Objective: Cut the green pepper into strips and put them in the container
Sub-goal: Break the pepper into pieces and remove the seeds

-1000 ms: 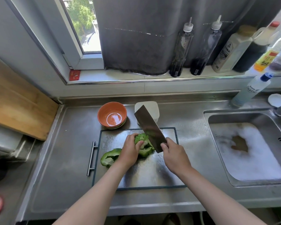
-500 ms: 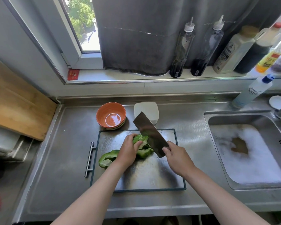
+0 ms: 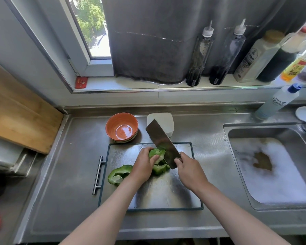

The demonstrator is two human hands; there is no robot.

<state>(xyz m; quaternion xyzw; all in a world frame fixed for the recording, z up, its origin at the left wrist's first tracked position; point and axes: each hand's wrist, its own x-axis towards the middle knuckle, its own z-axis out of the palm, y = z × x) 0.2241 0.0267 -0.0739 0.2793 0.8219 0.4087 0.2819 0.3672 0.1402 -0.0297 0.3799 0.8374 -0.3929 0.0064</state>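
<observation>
**While the blade rests on the pepper**

As we look down at the steel cutting board [image 3: 166, 191], we find the green pepper [image 3: 158, 153] lying toward the board's far side, near the middle. The left hand [image 3: 143, 165] clamps it there, with the fingers curled over its top and the thumb tucked against its side. This piece is crumpled and opened out. Its skin is bright green and wrinkled at the edges, and pale, whitish ribs show on its inner face just beside the thumb. A ragged green flap sticks out toward us below the hand.

The right hand [image 3: 189, 171] is wrapped tight round the handle of a cleaver [image 3: 162, 142]. The broad dark blade slants away to the upper left and its edge touches the pepper's right side. The two hands sit close together with only the pepper and the blade between them.

A second pepper piece [image 3: 119, 174] lies on the board to the left of the left wrist. It is a curved shell with a glossy, darker skin and a lighter hollow. Behind the board stands the white container [image 3: 166, 123], partly hidden by the blade tip. An orange bowl [image 3: 122, 127] sits just beside it on the left. To the right, a sink [image 3: 254, 125] holds foamy water.
</observation>
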